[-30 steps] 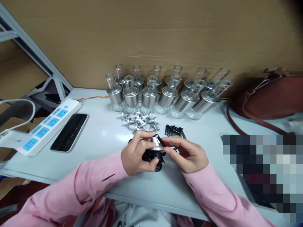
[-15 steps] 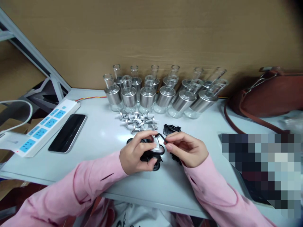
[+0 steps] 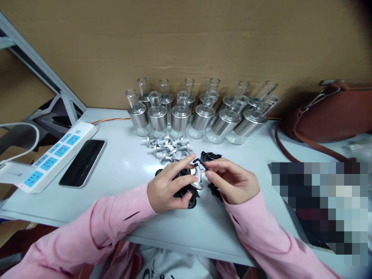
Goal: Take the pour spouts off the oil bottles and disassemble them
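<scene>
My left hand (image 3: 170,188) grips a silver metal spout (image 3: 198,179) with a flared base, its index finger stretched out beyond the others. Between the thumb and forefinger of my right hand (image 3: 234,181) is a small bent black piece (image 3: 200,161), close above the spout's narrow tip. Whether the two parts touch, I cannot tell. Under my left hand lie black round parts (image 3: 191,203), mostly covered. Several more silver spouts (image 3: 168,149) lie in a heap beyond it. Small black pieces (image 3: 211,156) are piled behind my right hand, and others (image 3: 214,190) lie beneath it.
Two rows of glass bottles with metal sleeves (image 3: 180,118) stand along the cardboard wall (image 3: 186,38). To the left are a phone (image 3: 83,163) and a white power strip (image 3: 55,159). A brown bag (image 3: 334,112) sits at the right, its strap on the table (image 3: 122,155).
The spout has tilted and shifted slightly right in my left hand, whose index finger has straightened. My right hand has moved a little right, the bent black piece now higher over the spout's tip.
</scene>
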`<state>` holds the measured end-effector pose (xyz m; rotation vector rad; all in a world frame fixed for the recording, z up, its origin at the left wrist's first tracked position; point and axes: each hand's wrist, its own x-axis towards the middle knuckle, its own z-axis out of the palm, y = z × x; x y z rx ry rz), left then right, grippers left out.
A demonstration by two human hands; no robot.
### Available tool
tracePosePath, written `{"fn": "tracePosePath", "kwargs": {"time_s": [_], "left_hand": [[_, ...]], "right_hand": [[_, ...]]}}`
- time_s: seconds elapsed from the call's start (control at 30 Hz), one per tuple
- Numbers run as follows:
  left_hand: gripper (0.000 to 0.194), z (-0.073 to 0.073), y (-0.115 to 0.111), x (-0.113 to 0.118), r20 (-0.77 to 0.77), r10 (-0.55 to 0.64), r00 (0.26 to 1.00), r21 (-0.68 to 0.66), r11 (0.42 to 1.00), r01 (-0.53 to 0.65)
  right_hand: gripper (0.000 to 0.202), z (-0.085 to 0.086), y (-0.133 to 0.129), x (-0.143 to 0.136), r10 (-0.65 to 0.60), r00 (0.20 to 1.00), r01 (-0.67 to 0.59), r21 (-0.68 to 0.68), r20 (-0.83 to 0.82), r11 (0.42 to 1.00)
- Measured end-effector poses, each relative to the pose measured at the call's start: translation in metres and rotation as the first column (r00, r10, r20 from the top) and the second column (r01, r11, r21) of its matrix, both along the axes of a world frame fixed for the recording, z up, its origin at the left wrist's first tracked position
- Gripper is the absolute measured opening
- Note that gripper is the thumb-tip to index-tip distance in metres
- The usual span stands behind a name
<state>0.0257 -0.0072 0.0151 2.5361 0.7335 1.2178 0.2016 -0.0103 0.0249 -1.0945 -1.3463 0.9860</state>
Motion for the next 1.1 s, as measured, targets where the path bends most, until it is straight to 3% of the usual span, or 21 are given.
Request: {"fn": "tracePosePath", "kwargs": {"time_s": [0.23,0.63,0.8,1.0,1.1], "left_hand": [[0.032,0.001,0.001,0.000,0.003,0.020,1.000,0.041,0.999,-0.020],[0.027,0.000,0.002,0.001,-0.013,0.087,0.996,0.084,0.993,-0.086],[0.026,-0.002,0.003,-0.001,0.065,0.122,0.990,0.089,0.988,-0.128],[0.027,-0.002,0.001,-0.002,0.101,0.104,0.989,0.036,0.993,-0.108],[0.028,-0.002,-0.001,-0.002,0.110,0.104,0.989,0.008,0.994,-0.105]], "right_hand": [[0.012,0.000,0.000,0.000,-0.021,1.000,0.021,-0.041,0.002,0.999],[0.007,-0.002,-0.001,0.001,0.089,0.995,-0.092,0.056,0.047,0.994],[0.039,-0.005,0.001,0.004,0.217,0.956,-0.260,0.225,0.196,0.939],[0.031,-0.013,-0.004,-0.001,0.064,0.983,-0.111,0.273,0.175,0.956],[0.026,-0.014,-0.006,-0.002,0.081,0.986,-0.117,0.253,0.148,0.960]]}}
